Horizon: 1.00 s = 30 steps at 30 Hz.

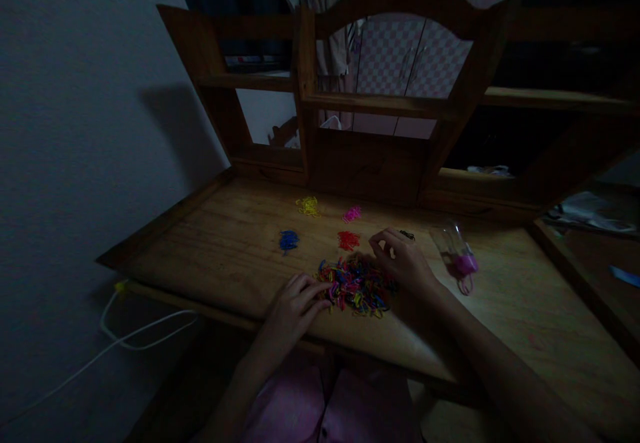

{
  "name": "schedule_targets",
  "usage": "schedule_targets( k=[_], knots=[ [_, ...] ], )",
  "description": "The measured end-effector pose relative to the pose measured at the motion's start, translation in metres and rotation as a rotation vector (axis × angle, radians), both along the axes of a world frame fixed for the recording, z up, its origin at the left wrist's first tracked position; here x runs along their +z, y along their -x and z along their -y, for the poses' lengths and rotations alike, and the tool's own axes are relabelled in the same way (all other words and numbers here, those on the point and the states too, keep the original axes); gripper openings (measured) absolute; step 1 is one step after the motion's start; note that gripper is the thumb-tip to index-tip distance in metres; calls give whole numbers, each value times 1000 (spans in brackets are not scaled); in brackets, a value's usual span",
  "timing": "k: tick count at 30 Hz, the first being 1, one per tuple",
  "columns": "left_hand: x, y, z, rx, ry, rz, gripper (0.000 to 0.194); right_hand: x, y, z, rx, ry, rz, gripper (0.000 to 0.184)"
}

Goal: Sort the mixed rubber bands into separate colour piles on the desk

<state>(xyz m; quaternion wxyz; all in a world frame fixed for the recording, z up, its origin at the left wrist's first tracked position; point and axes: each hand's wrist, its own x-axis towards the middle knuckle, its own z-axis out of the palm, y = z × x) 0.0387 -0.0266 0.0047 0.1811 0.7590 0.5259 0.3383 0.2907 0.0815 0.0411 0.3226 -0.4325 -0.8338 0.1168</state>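
Observation:
A heap of small mixed-colour elastic bands lies on the wooden desk. My left hand rests at the heap's left edge, fingers stretched out flat and touching the bands. My right hand hovers at the heap's upper right, fingers curled in a pinch; what they hold is too small and dark to make out. Beyond the heap lie sorted little piles: blue, red, yellow and pink. A small dark pile sits by my right fingers.
A clear plastic bag with a pink end lies right of my right hand. A wooden shelf unit with a mirror stands at the desk's back. A white cable hangs off the desk's left edge. The room is dim.

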Motion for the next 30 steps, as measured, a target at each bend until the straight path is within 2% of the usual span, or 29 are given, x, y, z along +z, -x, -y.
schedule_targets(
  k=[4, 9, 15, 22, 26, 30],
  knots=[
    [-1, -4, -1, 15, -10, -36, 22, 0, 1, 0, -19, -24, 37, 16],
    [-4, -7, 0, 65, -55, 12, 10, 3, -3, 2, -65, -37, 24, 15],
    [2, -11, 2, 92, -45, 95, 12, 3, -4, 2, -93, -48, 6, 14],
    [9, -24, -2, 166, -142, 144, 14, 3, -5, 1, -107, -47, 3, 12],
    [27, -24, -30, 197, -209, 85, 13, 5, -5, 1, -116, -48, -14, 13],
    [53, -24, -94, 94, -258, -88, 16, 4, -6, 1, -119, -44, -33, 13]
  ],
)
